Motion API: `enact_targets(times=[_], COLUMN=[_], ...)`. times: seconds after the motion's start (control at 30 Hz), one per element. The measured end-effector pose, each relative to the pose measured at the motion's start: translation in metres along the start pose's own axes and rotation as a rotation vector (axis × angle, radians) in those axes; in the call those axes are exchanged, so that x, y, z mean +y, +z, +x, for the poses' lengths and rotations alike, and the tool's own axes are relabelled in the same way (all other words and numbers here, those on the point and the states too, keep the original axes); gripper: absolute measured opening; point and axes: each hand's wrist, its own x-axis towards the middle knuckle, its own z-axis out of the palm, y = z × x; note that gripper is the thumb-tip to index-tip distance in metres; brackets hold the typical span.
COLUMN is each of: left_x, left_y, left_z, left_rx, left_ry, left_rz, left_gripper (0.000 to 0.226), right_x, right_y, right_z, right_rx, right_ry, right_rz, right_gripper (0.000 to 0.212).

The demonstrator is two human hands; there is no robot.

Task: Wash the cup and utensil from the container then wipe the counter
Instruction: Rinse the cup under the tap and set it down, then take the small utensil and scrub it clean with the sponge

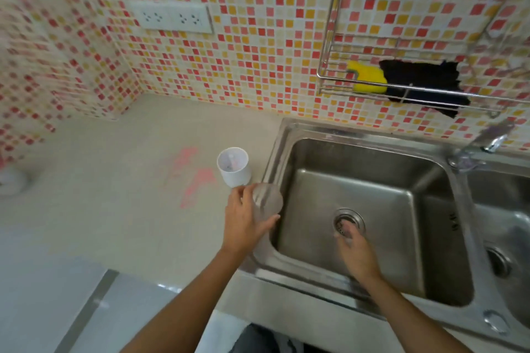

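Note:
My left hand (246, 221) is wrapped around a clear glass cup (266, 202), held at the left rim of the steel sink (286, 135). Just behind it on the counter stands a white cylindrical container (233, 165) with a utensil inside, too small to make out. My right hand (358, 255) hovers inside the sink basin near the drain (348, 219), blurred, with its fingers apart and nothing in it. Pink smears (195, 172) mark the beige counter (114, 195) left of the container.
A wire rack (327, 77) on the mosaic wall holds a yellow sponge (368, 77) and a dark cloth (424, 83). A tap (487, 140) stands at the sink's back right, beside a second basin (510, 223). Wall sockets (172, 18) sit above the counter.

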Motion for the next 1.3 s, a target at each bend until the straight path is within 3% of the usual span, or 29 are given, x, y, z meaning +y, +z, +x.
enact_targets(times=[0.27, 0.7, 0.8, 0.9, 0.97, 1.17, 1.3], left_x=[-0.055, -0.096, -0.099, -0.100, -0.094, -0.084, -0.083], left_y=[-0.036, -0.050, -0.061, -0.077, -0.085, -0.085, -0.083], left_z=[-0.003, -0.004, 0.010, 0.051, 0.081, 0.133, 0.144], left_rx=[0.059, -0.111, -0.006, 0.103, 0.081, -0.168, -0.260], left_ry=[-0.108, -0.186, -0.149, -0.022, 0.095, 0.303, 0.356], left_rz=[-0.151, -0.336, -0.366, -0.202, -0.066, 0.188, 0.256], left_gripper=[0.086, 0.096, 0.077, 0.045, 0.030, 0.031, 0.030], right_x=[-0.083, -0.121, -0.148, -0.187, -0.214, -0.256, -0.257], right_y=[0.076, 0.106, 0.106, 0.102, 0.099, 0.104, 0.108], right_z=[0.007, 0.009, 0.017, 0.032, 0.043, 0.064, 0.070], right_rx=[-0.004, -0.015, -0.027, -0.034, -0.076, -0.259, -0.234], right_ry=[-0.153, -0.192, -0.238, -0.348, -0.425, -0.408, -0.403], right_rz=[0.009, -0.052, -0.014, -0.034, -0.078, -0.190, -0.203], right_gripper=[0.045, 0.055, 0.065, 0.079, 0.086, 0.093, 0.091])
